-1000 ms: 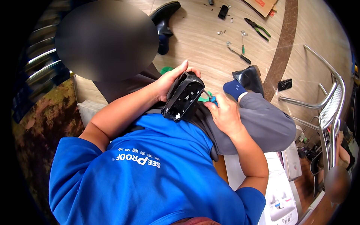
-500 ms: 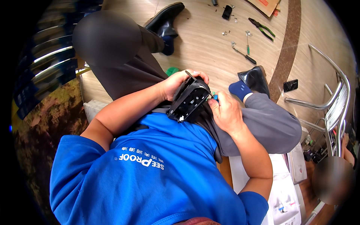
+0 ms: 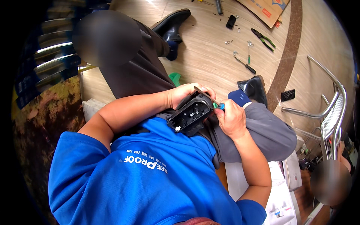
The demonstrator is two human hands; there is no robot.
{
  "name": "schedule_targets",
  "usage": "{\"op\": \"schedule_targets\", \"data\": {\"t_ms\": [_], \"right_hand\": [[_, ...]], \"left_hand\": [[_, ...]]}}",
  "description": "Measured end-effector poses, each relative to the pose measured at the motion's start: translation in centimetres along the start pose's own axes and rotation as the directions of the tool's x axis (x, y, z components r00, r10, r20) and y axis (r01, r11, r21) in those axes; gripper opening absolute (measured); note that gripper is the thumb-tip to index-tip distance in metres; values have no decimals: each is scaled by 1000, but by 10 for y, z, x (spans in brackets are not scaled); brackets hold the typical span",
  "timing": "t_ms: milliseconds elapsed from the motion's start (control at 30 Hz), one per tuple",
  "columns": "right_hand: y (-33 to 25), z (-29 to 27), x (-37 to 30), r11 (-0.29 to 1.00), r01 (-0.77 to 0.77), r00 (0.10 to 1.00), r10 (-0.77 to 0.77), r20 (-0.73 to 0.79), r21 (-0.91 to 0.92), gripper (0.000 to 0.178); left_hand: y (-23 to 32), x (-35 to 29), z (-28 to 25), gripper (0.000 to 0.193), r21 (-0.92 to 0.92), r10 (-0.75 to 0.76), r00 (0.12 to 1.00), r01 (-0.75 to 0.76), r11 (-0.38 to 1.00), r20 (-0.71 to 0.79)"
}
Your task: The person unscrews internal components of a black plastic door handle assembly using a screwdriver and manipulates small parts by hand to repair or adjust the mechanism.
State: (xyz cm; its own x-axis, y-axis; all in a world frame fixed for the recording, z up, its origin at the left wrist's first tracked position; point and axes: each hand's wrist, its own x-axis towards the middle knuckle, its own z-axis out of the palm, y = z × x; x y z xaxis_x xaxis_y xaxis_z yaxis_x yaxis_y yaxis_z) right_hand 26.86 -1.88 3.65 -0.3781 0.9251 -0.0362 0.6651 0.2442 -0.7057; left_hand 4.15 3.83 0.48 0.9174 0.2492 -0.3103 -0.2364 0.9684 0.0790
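Observation:
A black plastic housing (image 3: pixel 189 115) with an open hollow side rests over my lap, that hollow facing up toward me. Its inside holds small fittings, and a white bit shows at the near corner. My left hand (image 3: pixel 185 93) is closed around the far left side of the housing, several fingers hidden behind it. At the right, my right hand (image 3: pixel 233 119) is closed on a screwdriver with a blue-and-green handle (image 3: pixel 221 107). The screwdriver points toward the housing's upper right edge; whether its tip touches cannot be made out.
Pliers (image 3: pixel 263 39), a black-handled tool (image 3: pixel 244 63), a green-handled screwdriver (image 3: pixel 249 54) and small loose parts lie on the floor ahead. A black phone (image 3: pixel 288 95) lies near a metal chair (image 3: pixel 332 112) at right. Flattened cardboard (image 3: pixel 262 11) is at the far right.
The housing has tilted and shifted slightly toward me, showing more of its hollow. Both hands have moved a little to the right and nearer with it.

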Motion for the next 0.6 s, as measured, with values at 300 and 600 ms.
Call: {"op": "schedule_targets", "data": {"t_ms": [300,600], "right_hand": [[-17,-27,-8,991,-121,992,123,24,-48,31],[-25,-35,-8,998,-55,997,56,44,-32,37]], "left_hand": [[14,-4,-5,43,432,238,970,-196,880,-46],[23,-12,4,34,396,322,938,-346,851,127]]}}
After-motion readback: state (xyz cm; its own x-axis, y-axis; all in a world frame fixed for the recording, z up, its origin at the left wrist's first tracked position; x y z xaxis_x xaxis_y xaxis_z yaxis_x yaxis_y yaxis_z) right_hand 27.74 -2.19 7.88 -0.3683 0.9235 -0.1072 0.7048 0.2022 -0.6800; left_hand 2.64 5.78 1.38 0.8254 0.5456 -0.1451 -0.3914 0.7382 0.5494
